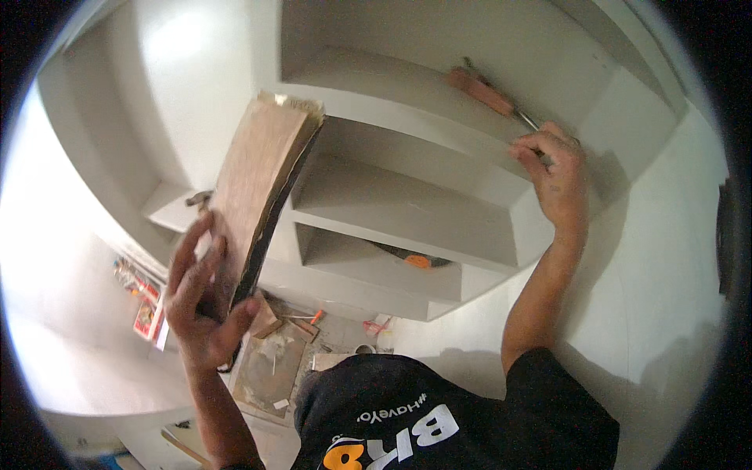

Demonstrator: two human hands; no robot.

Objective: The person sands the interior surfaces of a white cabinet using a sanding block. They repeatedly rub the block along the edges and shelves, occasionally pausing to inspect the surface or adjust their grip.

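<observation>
White built-in shelving (407, 211) fills the view, debris on the floor below. Right hand (558, 176) closed around the metal end of a wooden-handled tool (479, 91) lying along an upper shelf edge, likely for reach. Left hand (202, 301) grips a folded stack of sandpaper sheets (262, 180), held upright and clear. Red-and-white packet (147, 309) lies low left.

A white built-in shelf unit (407, 207) fills the middle of the view, with several open compartments. In a lower compartment lies a dark round disc with an orange centre (415, 258). On the floor below lie cardboard sheets (270, 368), a small orange-handled tool (316, 317) and some scraps. At the left, a red and white package (146, 313) leans near the wall.
</observation>
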